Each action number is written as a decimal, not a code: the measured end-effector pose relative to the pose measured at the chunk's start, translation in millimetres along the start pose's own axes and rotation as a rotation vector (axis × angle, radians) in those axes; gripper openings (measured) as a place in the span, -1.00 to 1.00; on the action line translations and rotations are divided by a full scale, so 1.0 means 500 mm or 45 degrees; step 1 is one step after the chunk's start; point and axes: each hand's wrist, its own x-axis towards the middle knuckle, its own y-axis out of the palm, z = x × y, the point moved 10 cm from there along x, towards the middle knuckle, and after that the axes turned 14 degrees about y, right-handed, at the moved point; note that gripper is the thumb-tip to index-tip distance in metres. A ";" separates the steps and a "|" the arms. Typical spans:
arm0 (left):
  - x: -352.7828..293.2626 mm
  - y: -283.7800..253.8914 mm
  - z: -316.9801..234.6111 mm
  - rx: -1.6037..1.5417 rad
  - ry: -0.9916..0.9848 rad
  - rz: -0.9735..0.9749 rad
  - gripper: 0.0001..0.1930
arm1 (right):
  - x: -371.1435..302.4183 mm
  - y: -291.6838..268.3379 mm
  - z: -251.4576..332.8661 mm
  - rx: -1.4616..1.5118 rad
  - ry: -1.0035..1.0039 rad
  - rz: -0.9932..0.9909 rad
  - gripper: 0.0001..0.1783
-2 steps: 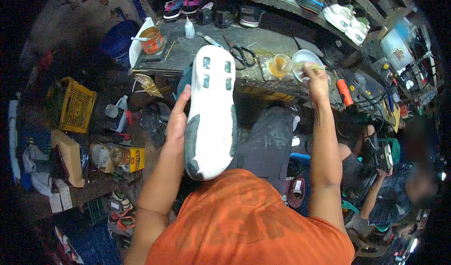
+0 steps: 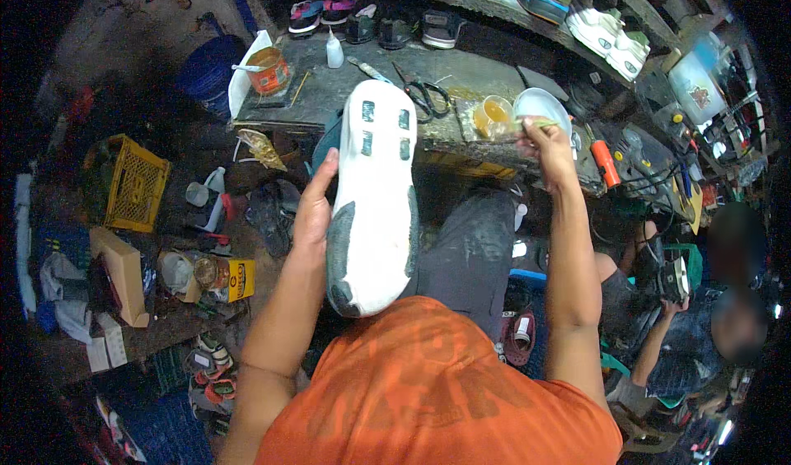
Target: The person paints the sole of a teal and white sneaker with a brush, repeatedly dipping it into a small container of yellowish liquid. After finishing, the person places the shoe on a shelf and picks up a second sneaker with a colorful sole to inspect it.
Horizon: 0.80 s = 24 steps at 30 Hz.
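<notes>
My left hand [image 2: 313, 210] is closed on the left side of a shoe [image 2: 375, 210], held sole up in front of my chest. Its sole is white with dark patches at both ends. My right hand [image 2: 547, 145] pinches a small brush [image 2: 537, 122] with a pale greenish handle. The hand is over the bench's front edge, just before a white bowl [image 2: 540, 102]. Left of the brush is a clear plastic cup [image 2: 493, 114] with amber liquid. The brush's tip is blurred, and I cannot tell if it touches the cup.
Scissors [image 2: 428, 101], a white squeeze bottle [image 2: 334, 51] and an orange tin [image 2: 269, 73] are on the bench [image 2: 317, 94]. Several shoes line its back. An orange-handled tool [image 2: 605, 163] lies at the right. Another person's hand [image 2: 676, 304] holds a shoe at the far right.
My right hand has come slightly toward me and left, with the brush now lower, at the bowl's near rim. The shoe in my left hand has barely moved.
</notes>
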 end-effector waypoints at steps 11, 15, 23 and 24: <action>-0.025 0.095 -0.062 0.399 0.479 0.015 -0.59 | -0.353 0.080 0.126 0.232 -0.618 0.154 -0.74; -0.042 0.128 -0.068 0.466 0.557 0.053 -0.51 | -0.425 0.102 0.172 0.087 -0.992 0.102 -0.79; -0.056 0.141 -0.079 0.514 0.666 0.035 -0.46 | -0.480 0.102 0.212 -0.184 -1.434 -0.180 -0.76; -0.056 0.143 -0.080 0.519 0.677 0.044 -0.45 | -0.483 0.102 0.215 -0.196 -1.438 -0.172 -0.76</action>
